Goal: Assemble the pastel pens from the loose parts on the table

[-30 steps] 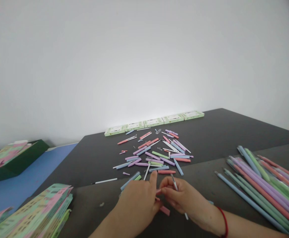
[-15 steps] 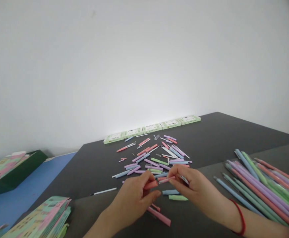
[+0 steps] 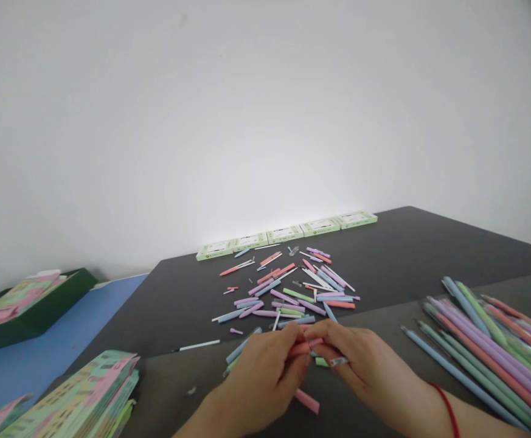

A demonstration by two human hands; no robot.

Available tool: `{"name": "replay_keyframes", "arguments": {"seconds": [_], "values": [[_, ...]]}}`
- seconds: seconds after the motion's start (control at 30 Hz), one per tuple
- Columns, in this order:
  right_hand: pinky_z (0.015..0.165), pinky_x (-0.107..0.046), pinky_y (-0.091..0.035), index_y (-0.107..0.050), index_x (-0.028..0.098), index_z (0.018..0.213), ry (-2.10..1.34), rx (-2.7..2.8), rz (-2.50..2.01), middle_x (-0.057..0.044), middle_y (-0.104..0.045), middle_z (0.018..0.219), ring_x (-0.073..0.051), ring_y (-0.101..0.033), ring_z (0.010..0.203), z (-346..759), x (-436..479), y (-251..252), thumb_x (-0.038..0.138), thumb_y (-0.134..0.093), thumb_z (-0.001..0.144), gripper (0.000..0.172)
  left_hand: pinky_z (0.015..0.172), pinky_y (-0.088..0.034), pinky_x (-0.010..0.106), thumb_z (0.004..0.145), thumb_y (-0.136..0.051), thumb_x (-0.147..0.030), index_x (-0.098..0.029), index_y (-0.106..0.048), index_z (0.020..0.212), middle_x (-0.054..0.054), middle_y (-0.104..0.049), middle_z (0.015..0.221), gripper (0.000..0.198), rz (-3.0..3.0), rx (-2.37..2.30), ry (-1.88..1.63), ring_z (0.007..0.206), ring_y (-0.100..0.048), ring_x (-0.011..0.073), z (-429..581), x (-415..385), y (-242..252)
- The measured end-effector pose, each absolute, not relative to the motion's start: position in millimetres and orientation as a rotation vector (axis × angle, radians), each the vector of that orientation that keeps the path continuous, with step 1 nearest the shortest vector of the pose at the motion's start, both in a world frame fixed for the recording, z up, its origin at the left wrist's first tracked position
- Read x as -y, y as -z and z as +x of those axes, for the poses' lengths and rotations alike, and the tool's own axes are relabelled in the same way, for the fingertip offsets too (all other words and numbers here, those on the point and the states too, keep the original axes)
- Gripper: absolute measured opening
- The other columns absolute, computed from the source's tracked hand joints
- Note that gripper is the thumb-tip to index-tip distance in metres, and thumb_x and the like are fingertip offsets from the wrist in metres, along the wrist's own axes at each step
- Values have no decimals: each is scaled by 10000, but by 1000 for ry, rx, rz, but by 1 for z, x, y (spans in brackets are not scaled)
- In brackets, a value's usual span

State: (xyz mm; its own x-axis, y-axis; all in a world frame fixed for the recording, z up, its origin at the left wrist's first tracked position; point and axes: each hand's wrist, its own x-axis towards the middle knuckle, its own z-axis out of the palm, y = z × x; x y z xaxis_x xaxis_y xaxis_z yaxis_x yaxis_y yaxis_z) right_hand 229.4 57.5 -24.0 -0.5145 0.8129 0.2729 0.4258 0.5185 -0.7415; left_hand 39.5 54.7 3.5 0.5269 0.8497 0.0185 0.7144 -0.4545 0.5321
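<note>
My left hand [image 3: 265, 374] and my right hand [image 3: 360, 365] meet over the near part of the dark table [image 3: 411, 243]. Both pinch the same pink pen part [image 3: 302, 348] between their fingertips. A small clear ring-like piece [image 3: 338, 362] sits against my right fingers. A pink pen barrel [image 3: 306, 401] lies on the table just below my hands. A scatter of loose pen parts [image 3: 292, 292] in pink, purple, blue and green lies just beyond my hands.
Assembled pens [image 3: 488, 340] lie in a heap at the right. A row of green boxes [image 3: 288, 233] stands at the table's far edge. A stack of printed cards [image 3: 78, 395] lies bottom left, and a dark green box [image 3: 32, 304] of cards sits on the blue surface at left.
My hands have closed together: the two pink pieces held apart half a second ago now meet between my fingertips. The view shifted slightly.
</note>
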Motion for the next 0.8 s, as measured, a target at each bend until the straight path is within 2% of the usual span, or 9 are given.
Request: {"name": "replay_keyframes", "arguments": {"seconds": [0.17,0.33,0.47,0.6,0.7,0.8], "values": [[754,-281,-471,-572,220,1074,-804,2152,-995,-58,-705,953,-200,-669,861,230,-57,23,244,-361,958,242,593,-366,230,967,-356,-333,-220,-480,862,-2,-612,762,198,2267,-1243,-427,695,-577,167,41,-55,2],[580,-246,-401,-508,224,1005,-902,2049,-1031,0,-632,755,-156,-598,650,229,-53,28,241,-353,958,163,597,-361,234,971,-350,-342,-215,-484,855,-4,-585,755,218,2261,-1197,-463,694,-553,159,43,-52,2],[575,-233,-375,-491,224,980,-1057,1897,-990,44,-521,663,-131,-508,602,226,-54,34,248,-390,957,106,606,-370,233,969,-357,-361,-209,-479,847,-14,-535,739,231,2174,-1176,-484,664,-513,142,42,-53,5],[600,-246,-384,-501,216,1031,-1043,1617,-891,35,-466,676,-132,-457,605,231,-58,22,353,-288,997,256,632,-394,227,981,-324,-383,-201,-471,860,-16,-495,776,263,1984,-1082,-589,695,-496,129,42,-55,12],[596,-259,-377,-551,207,844,-966,1567,-918,11,-460,676,-145,-455,628,242,-61,3,443,-241,992,416,653,-412,221,980,-340,-375,-193,-507,904,2,-523,852,259,1855,-990,-633,752,-490,129,45,-54,17],[498,-260,-311,-509,206,623,-929,1610,-997,23,-376,568,-133,-373,518,250,-60,-10,505,-208,979,554,667,-431,218,975,-359,-374,-183,-543,903,16,-542,882,274,1792,-944,-627,779,-480,132,49,-52,20]]}}
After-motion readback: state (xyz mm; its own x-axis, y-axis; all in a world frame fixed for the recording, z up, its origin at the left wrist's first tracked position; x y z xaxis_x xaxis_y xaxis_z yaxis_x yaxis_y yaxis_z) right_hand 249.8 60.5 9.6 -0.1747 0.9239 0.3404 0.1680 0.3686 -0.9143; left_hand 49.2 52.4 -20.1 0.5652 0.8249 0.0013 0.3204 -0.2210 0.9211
